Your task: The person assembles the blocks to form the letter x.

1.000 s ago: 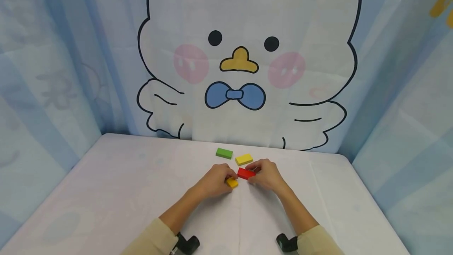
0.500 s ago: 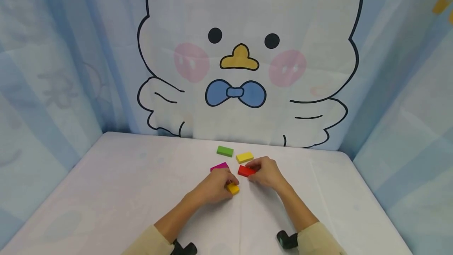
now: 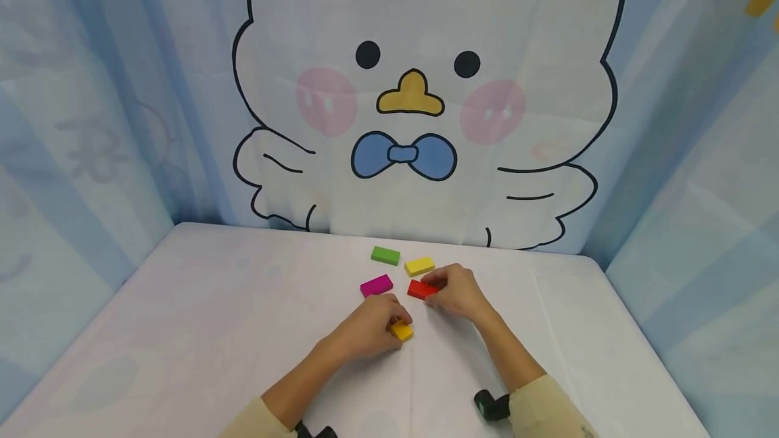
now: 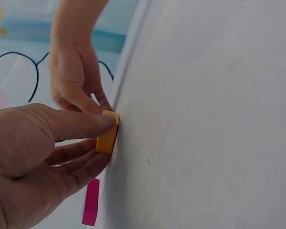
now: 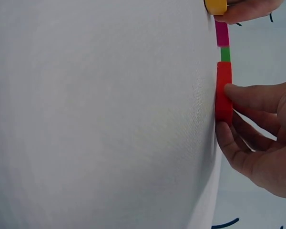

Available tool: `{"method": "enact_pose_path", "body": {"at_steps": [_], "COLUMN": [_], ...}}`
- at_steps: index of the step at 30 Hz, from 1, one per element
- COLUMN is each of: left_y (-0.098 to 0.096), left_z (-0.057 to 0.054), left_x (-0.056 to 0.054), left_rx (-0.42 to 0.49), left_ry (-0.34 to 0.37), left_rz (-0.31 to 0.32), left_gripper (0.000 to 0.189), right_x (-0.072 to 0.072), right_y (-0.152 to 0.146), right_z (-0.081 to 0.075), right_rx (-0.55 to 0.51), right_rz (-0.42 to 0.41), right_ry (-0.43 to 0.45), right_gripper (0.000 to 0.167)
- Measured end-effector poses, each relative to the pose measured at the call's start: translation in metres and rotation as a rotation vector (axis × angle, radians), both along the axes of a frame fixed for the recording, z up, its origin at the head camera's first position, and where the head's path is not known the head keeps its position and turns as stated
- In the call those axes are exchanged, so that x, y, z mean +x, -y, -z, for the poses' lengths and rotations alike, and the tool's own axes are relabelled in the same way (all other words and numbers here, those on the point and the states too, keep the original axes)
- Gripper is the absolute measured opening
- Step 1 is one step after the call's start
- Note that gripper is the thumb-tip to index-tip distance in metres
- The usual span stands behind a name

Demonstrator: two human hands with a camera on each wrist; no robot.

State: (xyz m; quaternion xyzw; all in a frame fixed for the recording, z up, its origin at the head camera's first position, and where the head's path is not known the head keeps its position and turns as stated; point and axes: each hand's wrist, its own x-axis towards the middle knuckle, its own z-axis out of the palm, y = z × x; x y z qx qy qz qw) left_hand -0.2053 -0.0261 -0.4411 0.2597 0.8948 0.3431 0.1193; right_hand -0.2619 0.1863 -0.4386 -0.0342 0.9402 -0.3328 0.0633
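My left hand [image 3: 371,326] pinches an orange-yellow block [image 3: 402,331] between thumb and fingers, low over the white table. In the left wrist view, the thumb lies on one face of that block [image 4: 107,133]. My right hand [image 3: 458,293] grips a red block [image 3: 421,289] at its right end; its thumb and fingertips also show on the red block [image 5: 224,93] in the right wrist view. Just beyond the left hand lies a magenta block [image 3: 376,285]. Farther back are a green block [image 3: 385,255] and a lighter yellow block [image 3: 419,266], both lying flat.
The white tabletop [image 3: 213,330] ends at a back edge close behind the green block. A hanging cloth [image 3: 414,208] with a cartoon bird stands behind it, with blue curtains [image 3: 85,154] at the sides. Black devices [image 3: 491,405] sit at both wrists.
My left hand has drawn back toward the front with the orange-yellow block, uncovering the magenta block. The right hand stays at the red block. The head view has tilted slightly downward.
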Motion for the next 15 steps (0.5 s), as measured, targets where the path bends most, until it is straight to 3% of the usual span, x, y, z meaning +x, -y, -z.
{"method": "enact_pose_path", "body": {"at_steps": [15], "left_y": [0.0000], "left_z": [-0.0017], "left_x": [0.0044], "left_rx": [-0.016], "left_ry": [0.004], "left_rz": [-0.020], "left_gripper": [0.034], "right_x": [-0.0004], "right_y": [0.0000], "right_z": [-0.0006], "right_rx": [-0.001], "right_rz": [0.001], "right_ry": [0.001], "right_gripper": [0.032]}}
